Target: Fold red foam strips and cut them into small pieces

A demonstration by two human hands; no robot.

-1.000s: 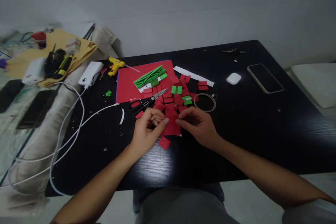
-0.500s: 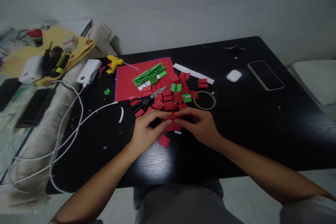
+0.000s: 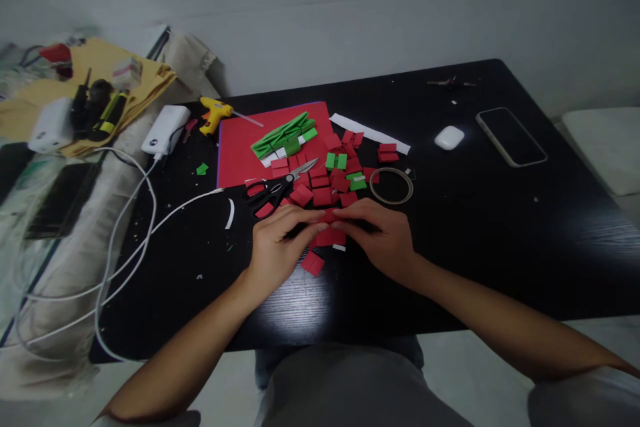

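My left hand [image 3: 279, 245] and my right hand [image 3: 381, 235] meet over a red paper piece [image 3: 330, 235] on the black table [image 3: 500, 240], fingertips pinching it from both sides and folding it. A small folded red piece [image 3: 313, 263] lies just below my hands. Behind them is a heap of several folded red and green paper pieces [image 3: 336, 179]. Black-handled scissors [image 3: 276, 189] lie just above my left hand, partly on a red paper sheet [image 3: 241, 150] that carries folded green strips [image 3: 284, 135].
A tape ring [image 3: 391, 185], a white paper strip [image 3: 369, 133], a white earbud case [image 3: 449, 138] and a phone [image 3: 511, 137] lie to the right. A yellow glue gun [image 3: 214, 113], a white power bank [image 3: 165, 129] and white cables [image 3: 125, 247] sit on the left.
My hands have closed in on the red piece, folding it smaller. The view has shifted slightly down and left.
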